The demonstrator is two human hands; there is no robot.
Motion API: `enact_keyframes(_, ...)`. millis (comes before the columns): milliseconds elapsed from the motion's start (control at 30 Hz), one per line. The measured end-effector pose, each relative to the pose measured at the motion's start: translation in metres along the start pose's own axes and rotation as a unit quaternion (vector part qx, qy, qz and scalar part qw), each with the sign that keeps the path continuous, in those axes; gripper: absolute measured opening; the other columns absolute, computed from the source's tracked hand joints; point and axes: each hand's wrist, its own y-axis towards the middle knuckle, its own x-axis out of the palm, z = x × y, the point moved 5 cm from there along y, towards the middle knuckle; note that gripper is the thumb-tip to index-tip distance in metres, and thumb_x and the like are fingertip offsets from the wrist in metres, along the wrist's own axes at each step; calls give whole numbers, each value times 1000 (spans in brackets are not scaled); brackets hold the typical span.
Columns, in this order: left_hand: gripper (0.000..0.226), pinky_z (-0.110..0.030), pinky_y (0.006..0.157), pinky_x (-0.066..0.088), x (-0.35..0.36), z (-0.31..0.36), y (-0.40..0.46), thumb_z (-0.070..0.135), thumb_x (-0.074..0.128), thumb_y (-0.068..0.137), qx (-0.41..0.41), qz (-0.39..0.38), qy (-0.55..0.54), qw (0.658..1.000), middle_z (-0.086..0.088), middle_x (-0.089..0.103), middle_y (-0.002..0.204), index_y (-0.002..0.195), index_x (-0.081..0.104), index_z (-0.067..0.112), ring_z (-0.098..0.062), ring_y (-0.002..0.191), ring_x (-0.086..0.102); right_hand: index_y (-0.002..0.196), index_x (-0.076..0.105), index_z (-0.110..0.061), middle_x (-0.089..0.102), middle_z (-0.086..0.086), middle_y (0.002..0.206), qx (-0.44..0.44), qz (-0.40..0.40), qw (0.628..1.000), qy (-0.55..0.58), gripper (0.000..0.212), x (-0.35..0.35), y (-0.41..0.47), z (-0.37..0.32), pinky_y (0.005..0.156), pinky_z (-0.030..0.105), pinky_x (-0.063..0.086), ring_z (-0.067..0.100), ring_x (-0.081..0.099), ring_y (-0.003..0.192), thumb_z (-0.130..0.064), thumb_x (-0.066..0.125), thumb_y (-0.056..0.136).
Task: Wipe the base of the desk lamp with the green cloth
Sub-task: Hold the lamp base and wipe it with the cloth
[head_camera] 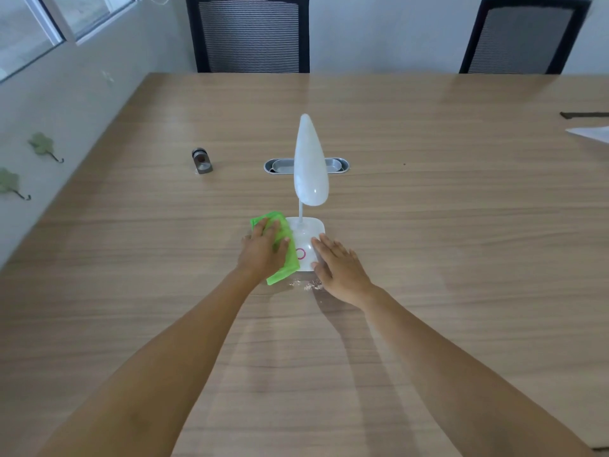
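A white desk lamp stands mid-table, its teardrop head (310, 163) leaning forward over a square white base (308, 235) marked with a pink ring. My left hand (263, 250) lies flat on a folded green cloth (284, 255), which covers the base's left edge and the table beside it. My right hand (339, 265) rests with spread fingers on the base's right front corner, steadying it. Pale crumbs (308, 285) lie on the wood just in front of the base.
The wooden table (428, 225) has a metal cable grommet (306, 165) behind the lamp and a small grey metal object (201, 161) to the left. Two black mesh chairs (250, 34) stand at the far edge. Papers (590, 133) lie at the right edge.
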Motion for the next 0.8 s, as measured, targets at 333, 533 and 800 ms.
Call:
enact_keyframes(333,43,-32,112,31,-15,25,-11,10,54,90,106,30,-60,992,-20,34,150,131,49,-2,-31,136,38,149,14,-27,7,-1,161,1,-16,1000,7,55,0,1,0,118,49,12,24,11,148,-37,33,98)
enact_keyframes(533,42,-30,108,34,-18,4,-7,17,59,88,41,34,-46,998,-17,41,145,128,54,4,-30,127,48,149,14,-26,7,0,161,0,-21,1000,4,55,-1,2,0,118,50,12,24,10,148,-37,34,99)
enact_keyframes(800,29,-26,97,42,-52,-18,-6,3,57,83,-83,106,-202,970,-14,65,121,111,67,6,-28,113,59,149,13,-26,6,0,161,3,-26,1000,3,55,-1,1,-2,118,51,14,24,10,148,-35,34,99)
